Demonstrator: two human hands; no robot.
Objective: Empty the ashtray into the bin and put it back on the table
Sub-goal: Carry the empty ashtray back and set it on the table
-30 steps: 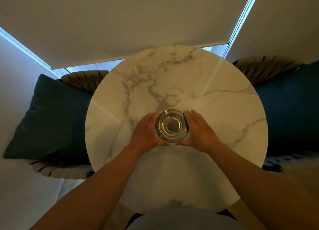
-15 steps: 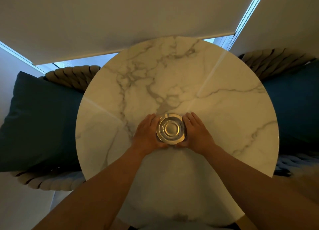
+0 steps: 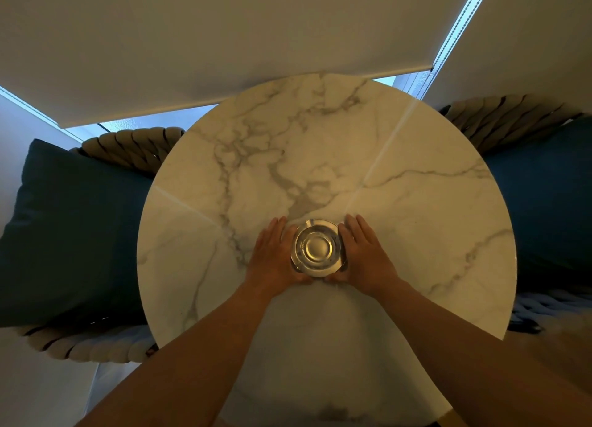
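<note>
A round metal ashtray (image 3: pixel 316 249) sits near the middle of a round white marble table (image 3: pixel 416 208). My left hand (image 3: pixel 272 256) cups its left side and my right hand (image 3: pixel 363 255) cups its right side, thumbs meeting under its near edge. Fingers lie flat along the rim on both sides. The ashtray looks level and low on the tabletop. Its bowl looks empty and shiny. No bin is in view.
Dark teal cushions on rope-woven chairs flank the table, one on the left (image 3: pixel 73 228) and one on the right (image 3: pixel 544 196). Pale roller blinds (image 3: pixel 224 35) hang behind the table. The marble top around the ashtray is bare.
Both hands have lowered the ashtray toward the tabletop, and their fingers have flattened out alongside it. The view has shifted slightly closer over the table.
</note>
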